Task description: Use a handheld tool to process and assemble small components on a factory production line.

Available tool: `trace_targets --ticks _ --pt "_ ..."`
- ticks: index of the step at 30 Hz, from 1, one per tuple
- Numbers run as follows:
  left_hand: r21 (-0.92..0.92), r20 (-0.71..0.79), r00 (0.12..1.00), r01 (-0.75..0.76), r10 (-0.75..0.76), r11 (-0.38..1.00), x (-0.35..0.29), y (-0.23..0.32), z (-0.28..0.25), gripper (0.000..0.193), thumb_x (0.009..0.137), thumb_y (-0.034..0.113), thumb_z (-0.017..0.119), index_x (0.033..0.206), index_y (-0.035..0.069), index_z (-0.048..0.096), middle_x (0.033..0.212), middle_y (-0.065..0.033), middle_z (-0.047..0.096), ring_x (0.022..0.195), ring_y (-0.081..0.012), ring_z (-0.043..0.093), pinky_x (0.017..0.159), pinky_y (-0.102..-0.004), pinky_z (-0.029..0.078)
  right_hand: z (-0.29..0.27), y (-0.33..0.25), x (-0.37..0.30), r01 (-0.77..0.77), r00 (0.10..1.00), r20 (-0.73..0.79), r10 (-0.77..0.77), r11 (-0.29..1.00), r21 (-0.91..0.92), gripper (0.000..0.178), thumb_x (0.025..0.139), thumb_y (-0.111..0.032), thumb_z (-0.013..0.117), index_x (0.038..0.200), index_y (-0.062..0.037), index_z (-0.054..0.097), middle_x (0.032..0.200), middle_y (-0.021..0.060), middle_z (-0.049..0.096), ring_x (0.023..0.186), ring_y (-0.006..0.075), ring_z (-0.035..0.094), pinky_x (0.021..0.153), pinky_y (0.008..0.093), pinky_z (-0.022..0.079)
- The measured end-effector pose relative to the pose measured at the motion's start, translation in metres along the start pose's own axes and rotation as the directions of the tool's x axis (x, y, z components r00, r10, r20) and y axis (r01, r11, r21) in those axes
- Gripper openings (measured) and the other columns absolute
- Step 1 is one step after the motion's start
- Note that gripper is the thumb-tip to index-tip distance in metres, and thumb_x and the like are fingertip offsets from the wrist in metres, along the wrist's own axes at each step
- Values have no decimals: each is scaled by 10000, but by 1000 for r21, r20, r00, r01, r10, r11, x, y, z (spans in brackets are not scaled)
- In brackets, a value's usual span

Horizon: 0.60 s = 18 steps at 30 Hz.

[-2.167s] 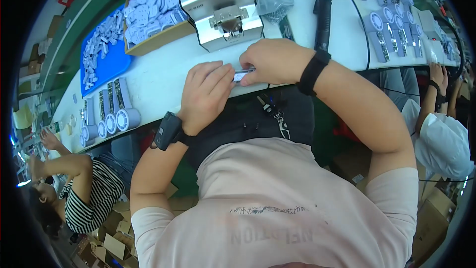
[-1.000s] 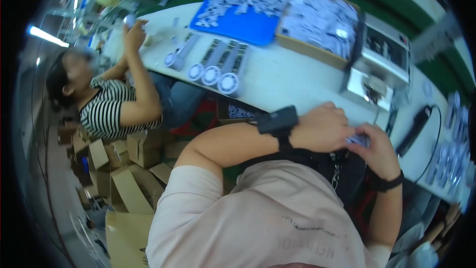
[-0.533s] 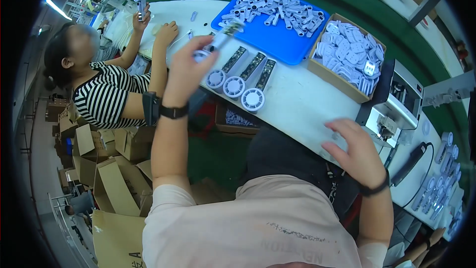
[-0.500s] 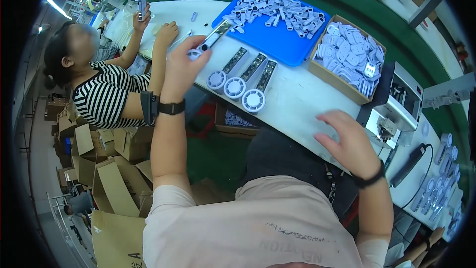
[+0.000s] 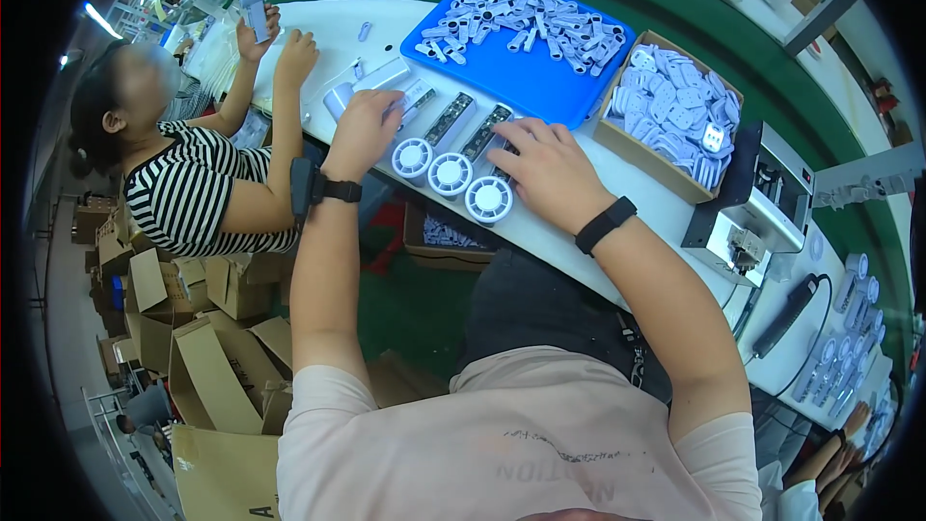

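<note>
Both hands have come down onto the row of fan-headed handheld units since half a second ago: then the left hand was raised carrying a unit toward the row and the right hand hovered off near the lap; now the left hand (image 5: 365, 125) lies on the leftmost unit (image 5: 410, 96) at the row's far-left end, and the right hand (image 5: 543, 169) covers the upper part of the rightmost unit (image 5: 489, 199). Three units sit side by side on the white table (image 5: 579, 232), round white fan heads toward the person, dark handles pointing away toward the blue tray (image 5: 540, 87) of small grey parts. Long axes run near-to-far, slightly tilted right. Left fingers (image 5: 386, 106) are curled loosely over the leftmost piece, looks like contact rather than a firm grip; can't tell if clamped. Right fingers (image 5: 511, 140) are spread flat, open, resting on the handle end, nothing enclosed. Middle unit (image 5: 450, 174) lies between the two hands, untouched, roughly equidistant, marginally closer to the right thumb. Cardboard box (image 5: 675, 116) of pale plastic shells sits right of the tray; a benchtop machine (image 5: 752, 212) further right. A co-worker in a striped top (image 5: 193, 193) works at the table's left end, hands apart from these.
</note>
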State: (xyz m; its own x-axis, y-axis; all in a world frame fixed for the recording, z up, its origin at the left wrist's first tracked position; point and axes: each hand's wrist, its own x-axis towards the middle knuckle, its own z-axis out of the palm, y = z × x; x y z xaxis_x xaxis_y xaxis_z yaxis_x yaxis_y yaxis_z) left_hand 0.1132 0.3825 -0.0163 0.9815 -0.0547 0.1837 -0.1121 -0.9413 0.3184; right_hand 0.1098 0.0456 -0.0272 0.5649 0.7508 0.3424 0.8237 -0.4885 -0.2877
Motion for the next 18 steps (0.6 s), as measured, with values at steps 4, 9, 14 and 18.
trace_targets --ticks 4,9,14,18 --pt "277 -221 940 -194 259 941 -14 15 -6 370 840 181 810 1188 65 761 1179 -145 726 1221 -400 613 1049 -480 506 -3 4 -8 -22 1000 -12 22 998 -53 411 833 -79 747 1229 -178 703 1382 65 629 1352 280 544 1074 437 455" --pt "146 -247 964 -64 99 987 -45 4 0 474 848 215 823 1280 65 696 1169 -184 711 1229 -405 617 1037 -463 513 -19 1 -14 31 998 -44 -35 995 -90 352 827 -121 777 1166 -157 687 1237 66 674 1288 288 593 1040 453 460" --pt "-260 -229 928 234 -295 937 -51 -19 18 547 886 259 827 1347 39 631 1249 -212 667 1155 -408 630 990 -474 522 -87 -22 -51 -109 985 136 102 993 48 332 823 -143 804 1118 -102 656 981 91 651 1015 354 660 855 466 507" --pt "214 -415 908 30 63 976 -24 -36 5 507 958 324 773 1351 33 641 1295 -189 659 1155 -398 608 1003 -479 491 -108 -25 -103 -206 961 178 210 978 -40 356 824 -141 810 1138 -82 654 963 127 620 914 377 631 778 473 503"
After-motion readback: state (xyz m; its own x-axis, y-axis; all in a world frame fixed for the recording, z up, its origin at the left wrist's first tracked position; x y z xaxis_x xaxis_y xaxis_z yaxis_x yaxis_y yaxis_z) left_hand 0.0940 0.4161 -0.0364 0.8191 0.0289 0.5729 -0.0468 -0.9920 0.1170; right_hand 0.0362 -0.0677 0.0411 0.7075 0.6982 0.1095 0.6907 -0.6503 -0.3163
